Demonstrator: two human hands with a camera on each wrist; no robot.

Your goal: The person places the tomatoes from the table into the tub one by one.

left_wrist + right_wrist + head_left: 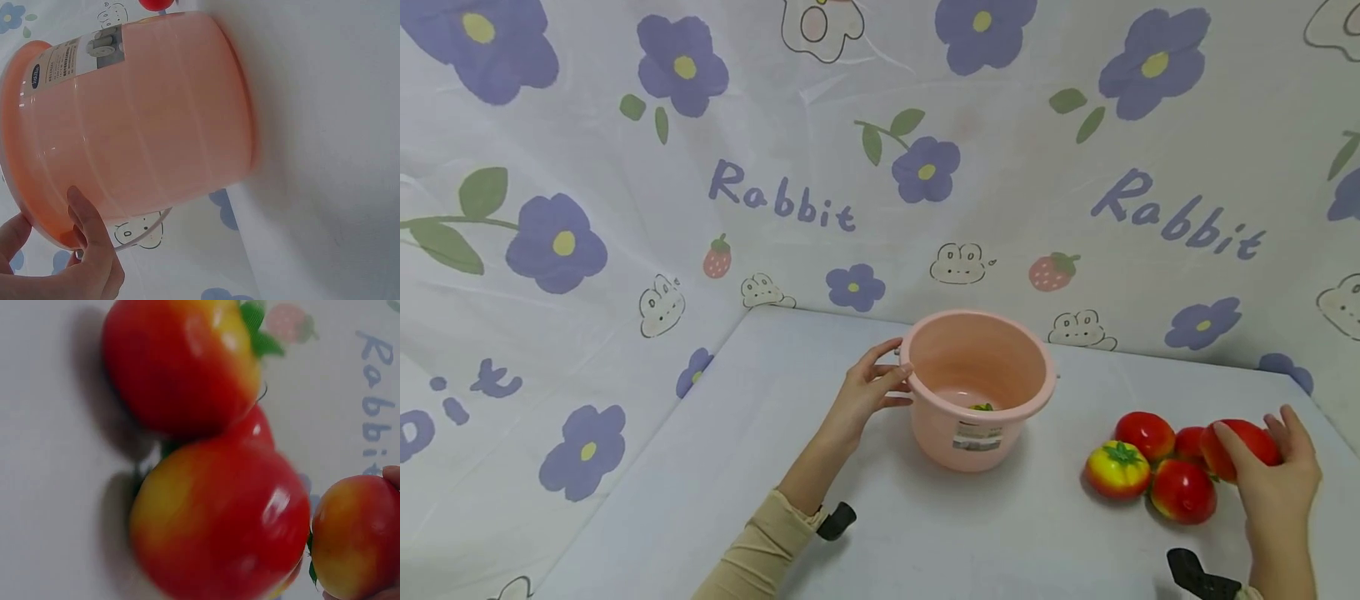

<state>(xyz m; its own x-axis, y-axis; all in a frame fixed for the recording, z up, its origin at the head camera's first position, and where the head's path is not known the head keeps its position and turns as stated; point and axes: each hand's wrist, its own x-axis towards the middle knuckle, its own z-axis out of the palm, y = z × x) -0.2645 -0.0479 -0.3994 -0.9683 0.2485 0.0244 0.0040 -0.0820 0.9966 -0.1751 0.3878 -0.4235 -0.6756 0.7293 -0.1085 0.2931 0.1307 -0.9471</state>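
Note:
In the head view my left hand (859, 402) grips the rim of a pink plastic bucket (931, 429) at its left side, thumb over the edge and fingers outside. The bucket stands upright, and a bit of green leaf (981, 407) shows inside it. At the right, my right hand (1279, 477) holds a red tomato (1242, 446) between thumb and fingers, above the cluster. The right wrist view shows this held tomato (353, 537) with its yellow patch and green leaves. Beside it lie several more glossy tomatoes, one with a yellow top (1117, 473).
A white-covered table (1000, 533) carries the bucket and tomatoes. Behind it hangs a white cloth (985, 208) printed with purple flowers, rabbits and lettering. A wire handle (147, 234) hangs along the far side of the bucket. The bucket bears a paper label (977, 436).

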